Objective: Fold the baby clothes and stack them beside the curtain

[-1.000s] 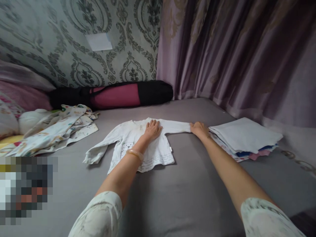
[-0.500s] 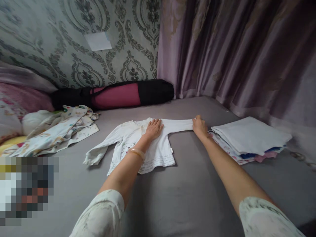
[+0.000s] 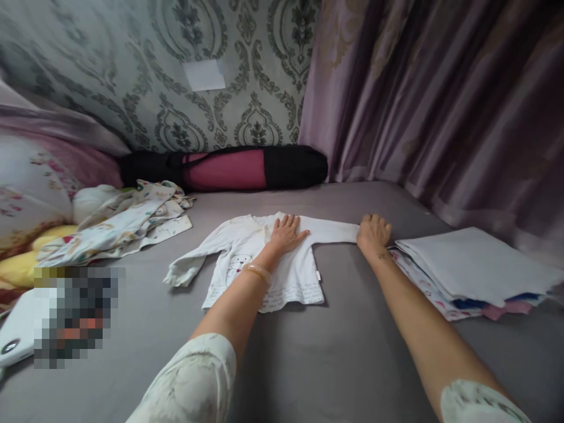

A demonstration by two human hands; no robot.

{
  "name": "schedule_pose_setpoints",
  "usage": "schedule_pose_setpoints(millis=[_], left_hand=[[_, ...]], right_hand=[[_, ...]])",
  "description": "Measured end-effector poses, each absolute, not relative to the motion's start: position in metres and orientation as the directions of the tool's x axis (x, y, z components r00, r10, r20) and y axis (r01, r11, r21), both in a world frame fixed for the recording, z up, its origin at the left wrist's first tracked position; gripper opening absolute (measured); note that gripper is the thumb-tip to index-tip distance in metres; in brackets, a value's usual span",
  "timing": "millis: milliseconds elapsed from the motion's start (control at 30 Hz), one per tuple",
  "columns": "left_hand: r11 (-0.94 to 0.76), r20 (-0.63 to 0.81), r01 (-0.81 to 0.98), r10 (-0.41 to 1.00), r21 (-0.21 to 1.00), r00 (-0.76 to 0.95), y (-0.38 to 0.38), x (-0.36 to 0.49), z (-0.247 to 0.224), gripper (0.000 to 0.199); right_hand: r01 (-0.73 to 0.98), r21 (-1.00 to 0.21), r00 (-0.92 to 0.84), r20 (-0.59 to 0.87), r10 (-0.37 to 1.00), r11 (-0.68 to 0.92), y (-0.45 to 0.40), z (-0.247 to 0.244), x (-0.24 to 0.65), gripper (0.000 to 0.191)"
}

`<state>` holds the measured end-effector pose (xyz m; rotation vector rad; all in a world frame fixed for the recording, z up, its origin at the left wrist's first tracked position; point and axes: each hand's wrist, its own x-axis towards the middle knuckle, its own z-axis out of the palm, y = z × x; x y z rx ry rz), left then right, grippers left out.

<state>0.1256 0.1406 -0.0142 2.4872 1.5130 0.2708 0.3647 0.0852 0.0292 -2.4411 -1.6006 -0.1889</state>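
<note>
Part of the bear print on the small white shirt (image 3: 299,276) is covered by the left forearm (image 3: 238,299), and the lettering along its hem is too small to be read. The cuff at the right hand (image 3: 373,232) is hidden by that hand. A white device (image 3: 26,323) is partly masked by coarse pixel blocks and cut off by the left edge. Under the white cloth (image 3: 480,264), the lower layers are mostly concealed. The floral pillow (image 3: 30,176) is cropped at left, the curtain (image 3: 396,88) at top and right.
</note>
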Motion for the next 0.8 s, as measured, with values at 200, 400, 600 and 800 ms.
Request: schedule_pose_setpoints(millis=[200,400,600,800], left_hand=[[-0.458,0.015,0.855,0.883,0.246,0.469,0.143,0.125,-0.016,0.068],[-0.442,-0.118,0.848,0.863,0.293,0.491,0.154,0.120,-0.010,0.064],[-0.400,-0.027,0.780,0.883,0.481,0.469,0.160,0.114,-0.004,0.058],[-0.263,0.190,0.842,0.962,0.472,0.194,0.159,0.044,0.009,0.053]], right_hand=[[0.940,-0.291,-0.136,0.153,0.979,0.176,0.109,0.021,0.273,0.049],[0.929,-0.362,-0.095,-0.036,0.995,0.075,0.125,0.001,0.237,0.062],[0.974,-0.203,-0.106,-0.022,0.994,0.100,0.123,-0.010,0.242,0.059],[0.993,-0.102,-0.072,-0.111,0.991,0.061,0.128,0.003,0.230,0.059]])
